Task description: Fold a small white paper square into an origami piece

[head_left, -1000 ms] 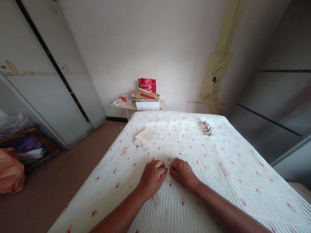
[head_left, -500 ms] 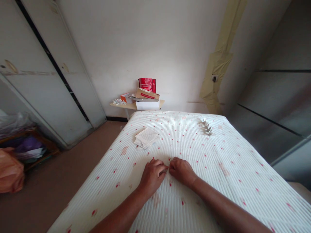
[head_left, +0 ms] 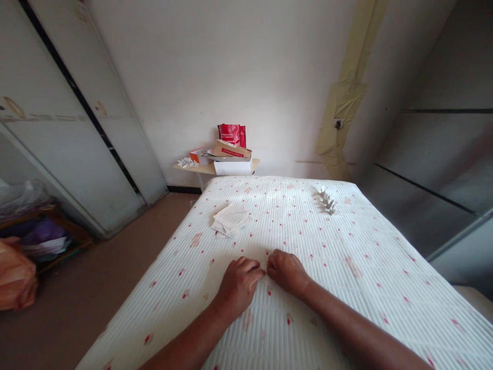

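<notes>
My left hand and my right hand are close together, low over the middle of a white quilted cover with small red marks. The fingers of both hands are curled, and whatever they pinch is too small or hidden to make out. Beyond my left hand lies a loose stack of printed paper sheets. Farther off on the right, several folded grey-white paper pieces stand in a short row on the cover.
Against the wall, a small table holds a white box, a red bag and small white pieces. At the left are a cabinet, a low shelf and an orange bag.
My left hand has shifted slightly toward me, its thumb stretched toward my right hand. My right hand has hardly moved. The whole view has swung very slightly.
</notes>
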The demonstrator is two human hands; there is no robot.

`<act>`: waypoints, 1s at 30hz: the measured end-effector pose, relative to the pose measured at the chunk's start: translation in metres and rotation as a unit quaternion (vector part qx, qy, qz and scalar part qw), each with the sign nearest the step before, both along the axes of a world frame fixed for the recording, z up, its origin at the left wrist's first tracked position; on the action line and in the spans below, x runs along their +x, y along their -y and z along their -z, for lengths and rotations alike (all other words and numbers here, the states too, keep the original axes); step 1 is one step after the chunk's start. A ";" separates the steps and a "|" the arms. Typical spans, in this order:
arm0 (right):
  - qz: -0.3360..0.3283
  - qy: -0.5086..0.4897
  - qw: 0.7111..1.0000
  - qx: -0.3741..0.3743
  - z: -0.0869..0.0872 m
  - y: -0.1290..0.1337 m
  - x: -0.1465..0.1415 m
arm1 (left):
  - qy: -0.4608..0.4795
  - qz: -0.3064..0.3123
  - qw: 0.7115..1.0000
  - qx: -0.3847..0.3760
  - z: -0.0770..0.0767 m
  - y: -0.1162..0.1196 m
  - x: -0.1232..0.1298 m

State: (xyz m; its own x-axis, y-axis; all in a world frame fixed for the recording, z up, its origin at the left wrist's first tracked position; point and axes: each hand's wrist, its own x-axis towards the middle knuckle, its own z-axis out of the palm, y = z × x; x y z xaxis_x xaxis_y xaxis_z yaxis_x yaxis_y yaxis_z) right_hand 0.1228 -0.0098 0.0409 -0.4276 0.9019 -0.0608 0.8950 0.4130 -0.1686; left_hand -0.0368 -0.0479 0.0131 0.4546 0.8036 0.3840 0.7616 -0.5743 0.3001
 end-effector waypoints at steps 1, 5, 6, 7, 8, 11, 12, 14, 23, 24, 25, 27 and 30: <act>-0.002 0.000 1.000 0.003 0.000 0.000 0.000 | -0.012 0.005 1.000 0.008 0.000 0.000 -0.001; -0.003 0.002 1.000 -0.006 -0.001 0.001 0.000 | -0.058 0.015 0.998 0.034 0.002 0.001 -0.002; -0.003 0.001 1.000 -0.010 -0.002 0.002 0.000 | -0.065 0.016 0.997 0.037 0.002 0.001 -0.002; -0.002 -0.001 1.000 -0.013 -0.003 0.002 0.000 | -0.070 0.016 0.997 0.039 0.002 0.001 -0.002; 0.000 -0.004 1.000 -0.015 -0.003 0.002 0.000 | -0.074 0.016 0.996 0.039 0.003 0.002 -0.002; 0.005 -0.015 1.000 -0.018 -0.004 0.003 0.000 | -0.080 0.017 0.996 0.044 0.004 0.002 -0.003; 0.006 -0.017 1.000 -0.019 -0.004 0.003 0.000 | -0.082 0.018 0.995 0.047 0.005 0.002 -0.003; 0.008 -0.022 0.999 -0.023 -0.004 0.003 0.001 | -0.088 0.016 0.995 0.052 0.004 0.002 -0.002; 0.018 -0.109 0.994 -0.019 0.010 0.000 0.009 | -0.107 0.068 0.990 0.065 -0.005 0.000 0.002; 0.021 -0.129 0.991 -0.024 0.011 0.000 0.010 | -0.107 0.072 0.989 0.066 -0.006 0.000 0.001; 0.025 -0.146 0.989 -0.028 0.011 0.001 0.011 | -0.109 0.076 0.989 0.066 -0.006 0.000 0.000; 0.037 -0.167 0.985 -0.034 0.011 0.001 0.012 | -0.112 0.084 0.988 0.062 -0.006 -0.001 -0.001; 0.051 -0.180 0.982 -0.040 0.009 0.002 0.011 | -0.109 0.094 0.988 0.058 -0.007 -0.003 -0.002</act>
